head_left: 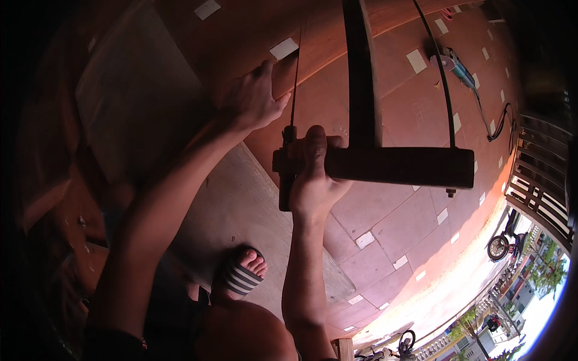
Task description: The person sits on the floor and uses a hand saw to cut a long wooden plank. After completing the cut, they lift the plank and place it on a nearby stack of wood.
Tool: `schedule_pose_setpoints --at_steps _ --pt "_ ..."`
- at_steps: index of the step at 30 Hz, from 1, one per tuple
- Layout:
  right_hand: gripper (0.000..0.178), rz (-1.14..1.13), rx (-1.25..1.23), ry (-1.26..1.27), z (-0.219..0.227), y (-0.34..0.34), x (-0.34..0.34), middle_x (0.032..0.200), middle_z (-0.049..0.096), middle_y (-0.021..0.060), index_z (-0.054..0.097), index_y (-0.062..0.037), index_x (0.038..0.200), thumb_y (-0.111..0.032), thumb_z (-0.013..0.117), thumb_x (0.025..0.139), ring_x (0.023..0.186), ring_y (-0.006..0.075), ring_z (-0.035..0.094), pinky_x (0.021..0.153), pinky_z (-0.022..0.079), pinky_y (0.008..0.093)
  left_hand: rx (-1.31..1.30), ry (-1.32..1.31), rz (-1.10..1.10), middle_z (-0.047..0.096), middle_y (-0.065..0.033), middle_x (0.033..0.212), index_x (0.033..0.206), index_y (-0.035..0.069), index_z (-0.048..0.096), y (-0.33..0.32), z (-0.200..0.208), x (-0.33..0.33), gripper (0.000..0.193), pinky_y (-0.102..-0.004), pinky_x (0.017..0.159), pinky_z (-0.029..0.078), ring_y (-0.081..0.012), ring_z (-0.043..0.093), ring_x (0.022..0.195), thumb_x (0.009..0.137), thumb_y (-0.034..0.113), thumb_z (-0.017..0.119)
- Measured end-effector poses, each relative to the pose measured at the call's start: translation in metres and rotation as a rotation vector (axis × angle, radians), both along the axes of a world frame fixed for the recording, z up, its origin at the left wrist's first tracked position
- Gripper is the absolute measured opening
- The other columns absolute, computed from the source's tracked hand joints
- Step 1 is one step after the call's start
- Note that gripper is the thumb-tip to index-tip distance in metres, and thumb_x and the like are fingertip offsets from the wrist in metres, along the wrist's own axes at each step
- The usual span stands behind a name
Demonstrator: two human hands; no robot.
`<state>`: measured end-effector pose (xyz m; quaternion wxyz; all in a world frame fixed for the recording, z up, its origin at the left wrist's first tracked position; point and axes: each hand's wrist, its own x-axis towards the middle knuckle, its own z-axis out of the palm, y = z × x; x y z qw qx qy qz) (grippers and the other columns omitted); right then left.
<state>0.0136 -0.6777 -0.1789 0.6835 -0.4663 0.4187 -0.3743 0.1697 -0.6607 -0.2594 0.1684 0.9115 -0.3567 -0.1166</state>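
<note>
Frame saw [373, 161] nearest, blade [294, 90] against reddish board [323, 47] | right grip [313, 180] clamped on saw's handle end | left grip [253, 99] left of saw, closure can't tell | sawing judged unfinished; cut depth hidden | grinder [459, 70] right of saw, on floor [403, 222]

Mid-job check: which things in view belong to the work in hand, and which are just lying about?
Seemingly in the work:
Frame saw, held by the right hand
Its blade, close to the left hand
Board under the striped sandal, likely

Apparently lying about:
Teal angle grinder on the tiled floor, untouched
Its dark cord
Motorbike outside
</note>
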Motion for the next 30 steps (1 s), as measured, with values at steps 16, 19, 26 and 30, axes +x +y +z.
schedule_pose_setpoints --at_steps 16,19,26,30 --pt "0.030 -0.042 -0.018 -0.090 -0.023 -0.010 0.005 0.066 0.053 0.0056 0.052 -0.0021 0.078 -0.013 0.064 0.103 0.058 0.0150 0.053 0.058 0.046 0.0321 0.065 -0.027 -0.021 0.074 -0.0210 0.093 0.124 0.001 0.053 0.001 0.008 -0.006 0.058 -0.0501 0.080 0.060 -0.0413 0.074 0.087 0.083 0.031 0.080" --pt "0.025 -0.007 0.024 -0.033 -0.007 -0.011 0.005 0.067 0.059 0.0079 0.054 -0.0017 0.083 -0.012 0.065 0.102 0.059 0.0143 0.056 0.060 0.048 0.0311 0.029 0.000 -0.021 0.074 -0.0212 0.095 0.124 0.001 0.052 0.003 0.003 -0.004 0.057 -0.0506 0.081 0.059 -0.0410 0.074 0.087 0.084 0.031 0.079" --pt "0.030 0.122 0.044 -0.008 0.054 0.110 -0.167 0.068 0.059 0.0093 0.046 -0.0058 0.084 -0.022 0.059 0.106 0.060 0.0211 0.057 0.066 0.051 0.0435 0.058 -0.034 -0.016 0.074 -0.0207 0.096 0.124 0.002 0.052 0.008 0.002 0.000 0.058 -0.0506 0.081 0.060 -0.0389 0.074 0.087 0.082 0.031 0.080" --pt "0.032 0.052 0.145 -0.030 0.069 0.122 -0.173 0.068 0.058 0.0090 0.045 -0.0074 0.083 -0.026 0.061 0.105 0.058 0.0211 0.055 0.064 0.049 0.0432 0.045 -0.036 -0.012 0.075 -0.0203 0.094 0.123 0.002 0.053 0.012 -0.001 -0.001 0.056 -0.0510 0.082 0.059 -0.0395 0.074 0.088 0.082 0.030 0.080"
